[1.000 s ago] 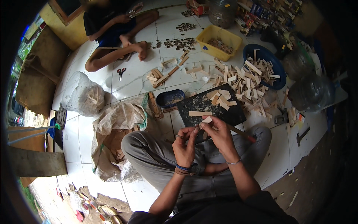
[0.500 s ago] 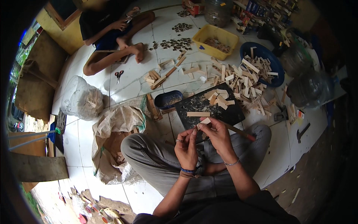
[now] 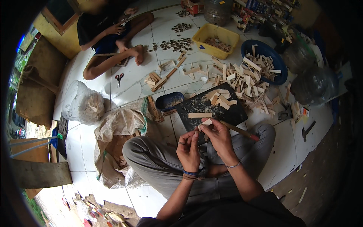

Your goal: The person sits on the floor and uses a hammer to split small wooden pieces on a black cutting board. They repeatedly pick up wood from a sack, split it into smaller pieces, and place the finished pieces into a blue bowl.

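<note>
Between the thumb and fingers of my right hand [image 3: 219, 139] is a small pale wooden piece [image 3: 206, 123], tilted over the near edge of a black board [image 3: 184, 108]. My left hand [image 3: 188, 152] is closed in a pinch, its fingertips right by the piece's near end; whatever they grip is hidden. A pale wooden strip [image 3: 200, 115] lies across the board just beyond my fingers. Farther back on the board is a small heap of wooden pieces [image 3: 224, 99] among shavings. A slim wooden stick with a reddish end [image 3: 242, 131] rests beside my right hand.
A large heap of wooden strips [image 3: 247, 81] spills from a blue basin [image 3: 284, 75]. Left of the board are a blue dish [image 3: 159, 103] and an open sack [image 3: 104, 145]. A hammer [image 3: 308, 131] lies far right. Another person [image 3: 109, 34] sits beyond scissors [image 3: 119, 78], near a yellow tub [image 3: 213, 52].
The view has shifted slightly. Both my hands keep nearly the same pose around the small wooden piece, and the strip on the board stays put.
</note>
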`<state>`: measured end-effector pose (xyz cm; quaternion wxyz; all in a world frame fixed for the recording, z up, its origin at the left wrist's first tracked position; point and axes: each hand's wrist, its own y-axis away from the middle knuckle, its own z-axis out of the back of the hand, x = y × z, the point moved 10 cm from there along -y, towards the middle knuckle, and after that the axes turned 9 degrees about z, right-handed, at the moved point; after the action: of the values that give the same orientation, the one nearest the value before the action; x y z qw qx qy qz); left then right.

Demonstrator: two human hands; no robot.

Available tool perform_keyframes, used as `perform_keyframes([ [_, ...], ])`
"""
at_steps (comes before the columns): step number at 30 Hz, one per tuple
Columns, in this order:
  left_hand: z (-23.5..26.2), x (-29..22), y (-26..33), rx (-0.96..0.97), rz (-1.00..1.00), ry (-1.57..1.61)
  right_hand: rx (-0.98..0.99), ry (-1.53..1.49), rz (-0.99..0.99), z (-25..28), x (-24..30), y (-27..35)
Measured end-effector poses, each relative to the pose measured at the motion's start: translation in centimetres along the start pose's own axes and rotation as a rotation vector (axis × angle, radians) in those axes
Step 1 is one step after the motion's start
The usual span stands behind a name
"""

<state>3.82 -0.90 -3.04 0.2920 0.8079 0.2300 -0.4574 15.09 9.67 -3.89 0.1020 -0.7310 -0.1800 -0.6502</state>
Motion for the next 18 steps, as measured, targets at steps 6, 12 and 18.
perform_keyframes([
  [6,0.6,-1.0,-1.0,-0.027,-0.033,-0.168,-0.01,-0.033,0.001,-0.1,0.2,0.2],
  [12,0.2,-1.4,-2.0,0.004,-0.035,-0.287,-0.013,-0.013,0.057,-0.2,0.9,0.1],
  [18,-0.9,-3.7,-1.5,0.02,-0.25,-0.582,0.033,0.008,0.038,-0.3,0.8,0.1],
])
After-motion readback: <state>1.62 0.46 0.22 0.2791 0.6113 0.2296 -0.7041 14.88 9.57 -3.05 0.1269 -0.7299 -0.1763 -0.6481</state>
